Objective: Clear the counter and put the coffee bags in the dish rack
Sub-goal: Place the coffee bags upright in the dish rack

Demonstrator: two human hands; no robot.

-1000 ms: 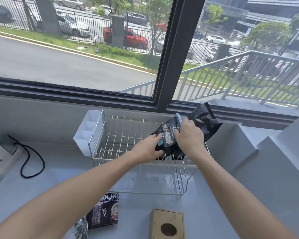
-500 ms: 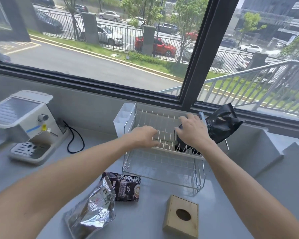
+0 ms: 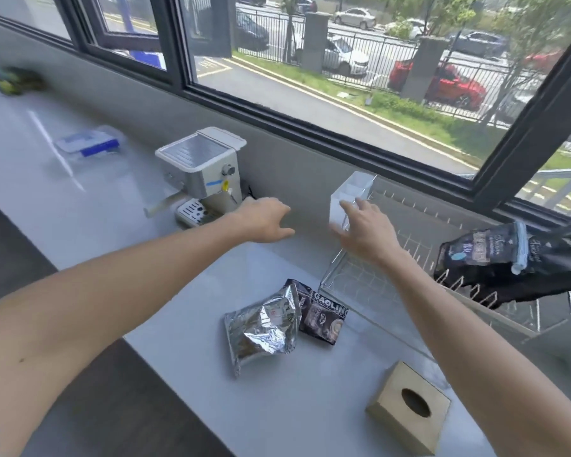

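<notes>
My fingers are loose and spread on both hands, holding nothing: the left hand (image 3: pixel 264 221) hangs over bare counter (image 3: pixel 96 199) near the coffee machine (image 3: pixel 200 174), the right hand (image 3: pixel 366 227) just before the dish rack (image 3: pixel 409 225). One black coffee bag (image 3: pixel 495 258) already lies in the rack at its right end; the silver bag (image 3: pixel 261 324) and dark printed bag (image 3: pixel 323 316) wait on the counter, overlapping. I'd worry that a careless grab pulls both together, or that my forearm, stretched low across them, knocks the tissue box (image 3: pixel 409 410).
</notes>
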